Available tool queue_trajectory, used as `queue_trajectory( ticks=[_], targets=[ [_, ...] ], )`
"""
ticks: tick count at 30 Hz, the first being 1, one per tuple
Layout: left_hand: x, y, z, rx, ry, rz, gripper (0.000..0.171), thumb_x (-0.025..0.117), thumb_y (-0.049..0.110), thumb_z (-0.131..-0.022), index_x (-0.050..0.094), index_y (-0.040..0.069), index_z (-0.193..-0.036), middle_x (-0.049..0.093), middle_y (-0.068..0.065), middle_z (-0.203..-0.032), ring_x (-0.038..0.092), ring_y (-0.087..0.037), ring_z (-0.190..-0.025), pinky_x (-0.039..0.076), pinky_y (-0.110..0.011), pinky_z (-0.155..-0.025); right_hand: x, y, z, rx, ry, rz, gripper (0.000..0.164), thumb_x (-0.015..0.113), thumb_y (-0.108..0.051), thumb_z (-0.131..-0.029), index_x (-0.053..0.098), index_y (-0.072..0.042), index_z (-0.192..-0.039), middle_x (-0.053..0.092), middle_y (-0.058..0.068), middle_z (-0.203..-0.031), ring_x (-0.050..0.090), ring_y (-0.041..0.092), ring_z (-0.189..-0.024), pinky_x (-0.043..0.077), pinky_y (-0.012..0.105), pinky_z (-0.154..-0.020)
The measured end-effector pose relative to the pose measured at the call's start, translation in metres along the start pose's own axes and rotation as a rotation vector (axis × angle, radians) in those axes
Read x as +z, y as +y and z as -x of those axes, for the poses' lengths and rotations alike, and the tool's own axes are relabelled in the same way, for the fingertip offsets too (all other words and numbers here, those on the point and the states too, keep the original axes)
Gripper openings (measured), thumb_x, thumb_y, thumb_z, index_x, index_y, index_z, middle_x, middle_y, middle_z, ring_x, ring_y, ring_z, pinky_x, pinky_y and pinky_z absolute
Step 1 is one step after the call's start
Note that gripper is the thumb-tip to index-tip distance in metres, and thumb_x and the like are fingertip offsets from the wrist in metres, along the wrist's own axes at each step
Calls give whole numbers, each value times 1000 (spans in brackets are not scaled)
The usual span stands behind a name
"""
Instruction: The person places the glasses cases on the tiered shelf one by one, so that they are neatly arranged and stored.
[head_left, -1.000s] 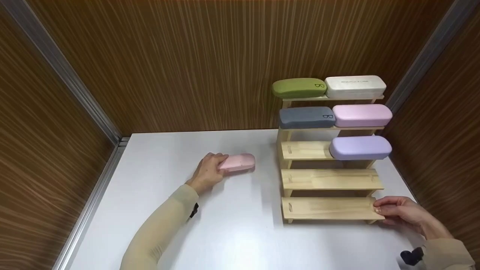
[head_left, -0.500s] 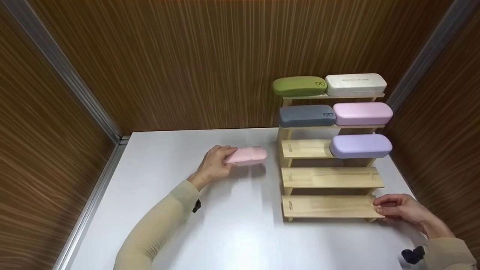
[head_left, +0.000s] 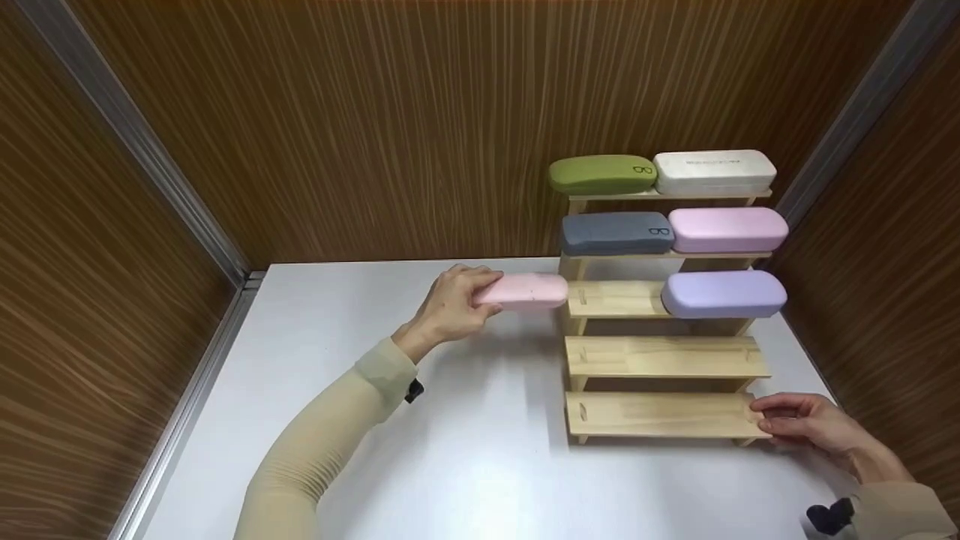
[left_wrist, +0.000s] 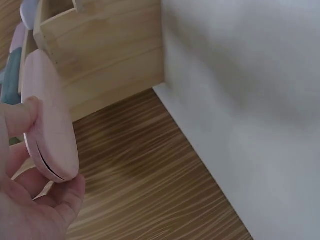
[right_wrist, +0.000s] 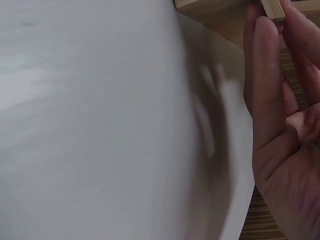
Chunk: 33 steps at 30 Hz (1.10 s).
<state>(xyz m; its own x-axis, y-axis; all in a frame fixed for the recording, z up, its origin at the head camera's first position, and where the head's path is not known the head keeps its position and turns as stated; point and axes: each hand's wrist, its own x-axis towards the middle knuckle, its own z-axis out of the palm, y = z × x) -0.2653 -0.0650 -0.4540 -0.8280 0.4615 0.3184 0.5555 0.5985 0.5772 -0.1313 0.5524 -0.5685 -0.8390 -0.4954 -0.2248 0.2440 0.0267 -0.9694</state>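
Note:
A light pink glasses case (head_left: 525,291) is raised above the table, its left end gripped by my left hand (head_left: 456,306). The case's right end reaches the left edge of the middle tier of a wooden stepped rack (head_left: 622,298). In the left wrist view the thumb and fingers hold the pale case (left_wrist: 52,120) beside the rack's side panel (left_wrist: 110,45). My right hand (head_left: 817,427) pinches the right end of the rack's lowest tier (head_left: 660,415). On the middle tier's right half lies a lavender glasses case (head_left: 724,293).
Green (head_left: 602,174) and white glasses cases (head_left: 715,171) sit on the top tier. Below them are a grey-blue case (head_left: 617,233) and another pink case (head_left: 727,229). The white table (head_left: 337,352) is enclosed by wood-grain walls (head_left: 375,135) at the back and sides.
My left hand has lifted the pink glasses case off the table and carried it right and farther back, up to the rack. The right hand has stayed at the lowest tier's end.

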Motion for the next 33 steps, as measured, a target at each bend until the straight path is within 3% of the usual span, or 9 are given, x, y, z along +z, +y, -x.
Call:
queue_trajectory(
  ticks=[8, 17, 33],
  targets=[
    [-7, 15, -3, 8, 7, -16, 51, 82, 23, -98, 75, 7, -146, 77, -11, -149, 70, -34, -137, 56, -53, -118, 1, 0, -1, -13, -12, 6, 51, 55, 15, -108, 86, -21, -127, 86, -12, -120, 82, 1, -101, 67, 19, -83],
    [-1, 43, -19, 54, 1, -18, 54, 82, 24, -98, 73, 6, -148, 77, -12, -149, 70, -34, -135, 57, -52, -117, 1, -2, 0, -8, 4, 18, 49, 55, 14, -108, 86, -19, -127, 85, -14, -122, 82, 1, -102, 66, 18, -85],
    [44, 85, -50, 108, -18, -111, 55, 81, 28, -96, 74, 10, -148, 80, -5, -145, 72, -27, -131, 56, -39, -115, 2, -7, 0, 84, 43, 33, 47, 59, 10, -109, 87, -25, -123, 87, -13, -115, 82, 1, -100, 67, 19, -83]
  ],
)
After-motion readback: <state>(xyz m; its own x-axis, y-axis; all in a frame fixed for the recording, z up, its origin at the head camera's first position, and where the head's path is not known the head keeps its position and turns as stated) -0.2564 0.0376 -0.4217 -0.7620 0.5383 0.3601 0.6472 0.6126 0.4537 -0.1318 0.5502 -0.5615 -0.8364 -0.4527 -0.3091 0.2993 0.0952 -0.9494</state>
